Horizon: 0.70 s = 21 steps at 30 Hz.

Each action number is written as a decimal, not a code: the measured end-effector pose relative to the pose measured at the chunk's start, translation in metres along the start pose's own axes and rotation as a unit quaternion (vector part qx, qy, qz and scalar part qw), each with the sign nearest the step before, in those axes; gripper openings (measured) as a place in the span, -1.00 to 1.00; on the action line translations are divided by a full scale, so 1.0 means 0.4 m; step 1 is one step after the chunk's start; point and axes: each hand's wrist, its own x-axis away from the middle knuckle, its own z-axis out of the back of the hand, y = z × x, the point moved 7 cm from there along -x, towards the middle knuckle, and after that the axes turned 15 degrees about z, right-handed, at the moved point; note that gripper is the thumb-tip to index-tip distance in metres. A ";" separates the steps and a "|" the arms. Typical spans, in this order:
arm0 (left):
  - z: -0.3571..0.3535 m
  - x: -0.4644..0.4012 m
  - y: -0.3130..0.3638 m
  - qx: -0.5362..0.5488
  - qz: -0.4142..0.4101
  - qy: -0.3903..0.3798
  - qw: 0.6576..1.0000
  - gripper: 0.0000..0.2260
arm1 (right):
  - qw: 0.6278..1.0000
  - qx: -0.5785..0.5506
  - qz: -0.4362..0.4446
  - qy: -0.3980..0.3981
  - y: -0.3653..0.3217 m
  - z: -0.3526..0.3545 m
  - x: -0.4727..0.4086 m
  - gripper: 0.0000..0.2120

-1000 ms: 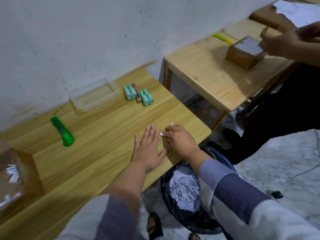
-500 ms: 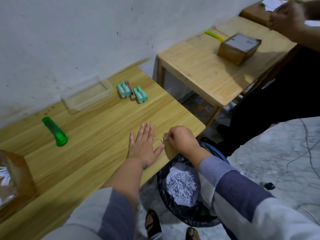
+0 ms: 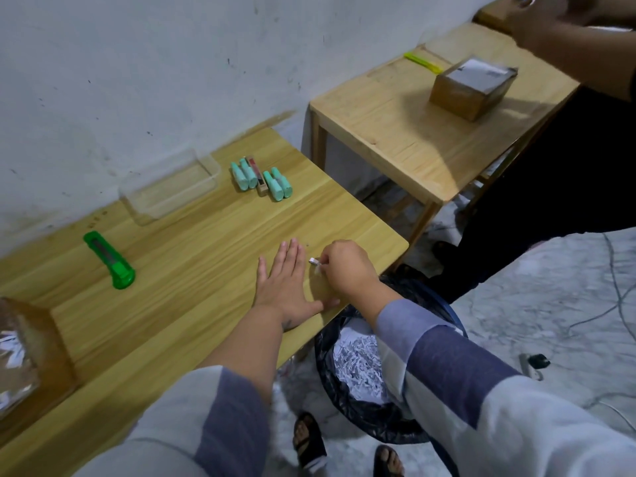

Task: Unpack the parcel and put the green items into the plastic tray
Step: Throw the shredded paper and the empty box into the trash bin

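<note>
Several mint-green tube-shaped items (image 3: 261, 179) lie side by side near the wall, with a brown and red stick (image 3: 257, 176) between them. Just left of them stands the clear plastic tray (image 3: 206, 163), nothing visible inside. The opened brown parcel (image 3: 31, 349) sits at the table's left edge. My left hand (image 3: 285, 280) rests flat on the wooden table (image 3: 192, 256), fingers straight. Beside it my right hand (image 3: 344, 266) pinches small white paper scraps (image 3: 316, 264) near the table's front right corner.
A green utility knife (image 3: 109, 260) lies left of centre. A black-lined bin (image 3: 364, 370) with shredded paper stands below the table's front edge. Another person's hands (image 3: 550, 25) work over a second table (image 3: 395, 132) holding a cardboard box (image 3: 473, 86) and a yellow-green cutter (image 3: 422, 62).
My right hand has lifted slightly and now pinches the white scraps beside my left fingers. My left hand stays flat. The other person's hands moved away from their box.
</note>
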 end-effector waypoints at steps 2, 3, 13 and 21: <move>0.000 0.000 -0.001 -0.008 0.001 -0.002 1.000 0.09 | 0.999 0.024 -0.010 -0.023 -0.003 -0.005 -0.002 -0.80; 0.000 -0.002 0.000 -0.011 0.002 -0.002 1.000 0.08 | 0.999 0.023 -0.016 -0.025 0.000 -0.007 -0.002 -0.81; -0.001 -0.003 -0.003 -0.019 0.003 0.009 1.000 0.06 | 0.970 -0.132 -0.172 0.114 0.193 0.062 0.195 -0.85; -0.004 -0.001 -0.001 -0.029 0.001 0.005 1.000 0.05 | 0.962 -0.144 -0.212 0.092 0.281 -0.019 0.358 -0.85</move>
